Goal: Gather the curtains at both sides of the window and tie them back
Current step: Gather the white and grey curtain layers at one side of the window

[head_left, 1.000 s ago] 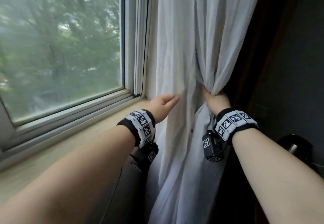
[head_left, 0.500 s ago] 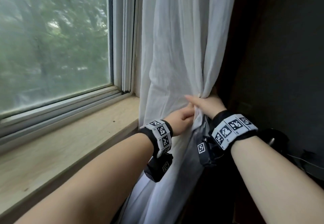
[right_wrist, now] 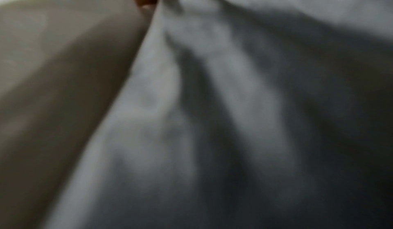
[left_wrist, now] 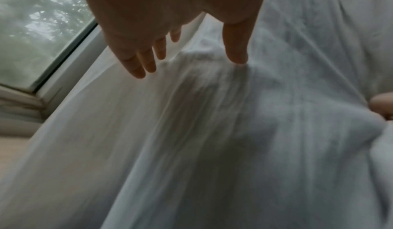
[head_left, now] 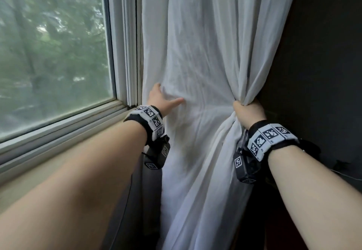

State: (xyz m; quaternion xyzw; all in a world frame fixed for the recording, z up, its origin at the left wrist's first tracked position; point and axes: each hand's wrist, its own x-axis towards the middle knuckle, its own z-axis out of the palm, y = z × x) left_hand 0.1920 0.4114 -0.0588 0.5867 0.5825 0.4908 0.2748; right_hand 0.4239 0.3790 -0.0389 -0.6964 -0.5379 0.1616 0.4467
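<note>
Head view shows the right hand (head_left: pixel 247 112) clenched around the gathered curtain (head_left: pixel 205 53) beside the dark wall. The left hand (head_left: pixel 163 100), fingers spread, touches the loose cloth toward the window (head_left: pixel 54 50), so this hand is nearer to sweep it rightward.

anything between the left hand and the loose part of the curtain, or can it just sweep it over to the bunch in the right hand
Nothing visible blocks it. The left hand already lies open on the white curtain near the window frame, and only slack fabric spans the gap to the gathered bunch gripped by the right hand.
</note>
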